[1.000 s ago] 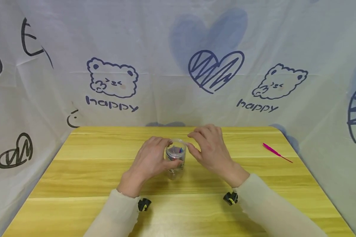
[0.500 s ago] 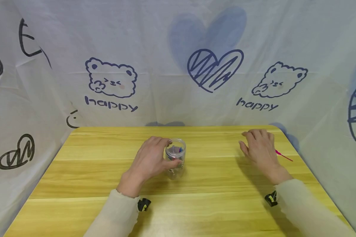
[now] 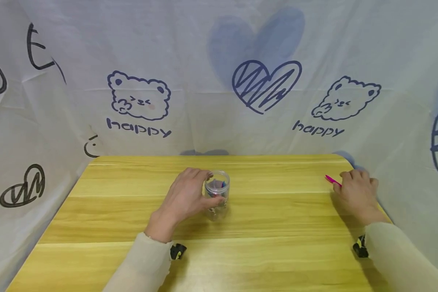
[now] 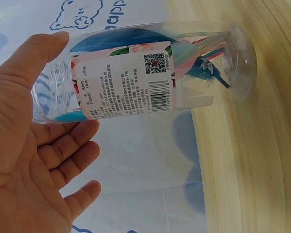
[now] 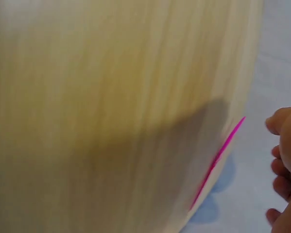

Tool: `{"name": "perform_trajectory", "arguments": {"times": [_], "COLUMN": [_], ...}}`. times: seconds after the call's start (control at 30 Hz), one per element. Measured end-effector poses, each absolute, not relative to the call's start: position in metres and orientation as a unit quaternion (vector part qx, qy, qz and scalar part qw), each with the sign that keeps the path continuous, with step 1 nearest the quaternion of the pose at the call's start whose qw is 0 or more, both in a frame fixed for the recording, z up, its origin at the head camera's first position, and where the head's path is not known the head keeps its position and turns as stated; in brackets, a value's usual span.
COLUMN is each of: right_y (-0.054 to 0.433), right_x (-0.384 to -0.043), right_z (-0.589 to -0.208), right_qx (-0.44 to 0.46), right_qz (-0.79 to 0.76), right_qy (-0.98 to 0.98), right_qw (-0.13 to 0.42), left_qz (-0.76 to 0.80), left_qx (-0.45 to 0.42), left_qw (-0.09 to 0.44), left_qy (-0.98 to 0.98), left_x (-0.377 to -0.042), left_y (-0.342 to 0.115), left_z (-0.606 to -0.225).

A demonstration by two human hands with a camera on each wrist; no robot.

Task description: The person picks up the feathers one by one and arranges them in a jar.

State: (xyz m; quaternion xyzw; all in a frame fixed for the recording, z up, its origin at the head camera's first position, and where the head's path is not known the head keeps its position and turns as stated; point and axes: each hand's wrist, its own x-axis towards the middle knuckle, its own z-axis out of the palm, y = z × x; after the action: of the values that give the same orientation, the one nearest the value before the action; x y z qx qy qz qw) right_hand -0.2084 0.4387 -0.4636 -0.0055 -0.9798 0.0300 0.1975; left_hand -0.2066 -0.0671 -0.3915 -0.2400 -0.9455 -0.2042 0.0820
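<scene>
A clear plastic jar [image 3: 219,202] stands upright on the table, lidless at the top. My left hand [image 3: 187,192] holds it near the rim, thumb on one side and fingers on the other. In the left wrist view the jar [image 4: 194,48] shows a printed label with a barcode, and blue, pink and pale feathers [image 4: 203,68] inside. A magenta feather [image 3: 332,179] lies near the table's right edge. Over its quill end hovers my right hand [image 3: 359,192], fingers loosely bent and holding nothing. The right wrist view shows the feather [image 5: 217,158] apart from the fingertips.
The wood-grain table [image 3: 270,259] ends at a white cloth backdrop [image 3: 204,52] printed with bears and hearts, which also hangs at both sides. Light sleeves and dark wrist cameras [image 3: 177,251] cover both forearms.
My right hand has moved from beside the jar across the table to the right, over the magenta feather, hiding its quill end. The left hand and the jar have stayed in place.
</scene>
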Motion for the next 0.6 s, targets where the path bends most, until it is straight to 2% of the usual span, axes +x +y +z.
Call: {"name": "perform_trajectory", "arguments": {"times": [0.1,0.23,0.6], "right_y": [0.450,0.459,0.458], "right_x": [-0.207,-0.206,-0.209], "right_z": [-0.467,-0.472,-0.476], "right_qx": [-0.026,-0.034,-0.032], "right_qz": [0.030,0.029,0.003], "right_qy": [-0.990,-0.994,-0.998], "right_qw": [0.139,0.096,0.061], "left_qz": [-0.203,-0.204,-0.205], "left_qx": [-0.238,-0.238,-0.237], "left_qw": [0.079,0.077,0.078], "left_qy": [-0.946,-0.947,-0.946], "left_x": [-0.207,-0.207,-0.207], "left_y": [-0.066,-0.066,-0.067], "left_z": [-0.391,-0.391,-0.391]}}
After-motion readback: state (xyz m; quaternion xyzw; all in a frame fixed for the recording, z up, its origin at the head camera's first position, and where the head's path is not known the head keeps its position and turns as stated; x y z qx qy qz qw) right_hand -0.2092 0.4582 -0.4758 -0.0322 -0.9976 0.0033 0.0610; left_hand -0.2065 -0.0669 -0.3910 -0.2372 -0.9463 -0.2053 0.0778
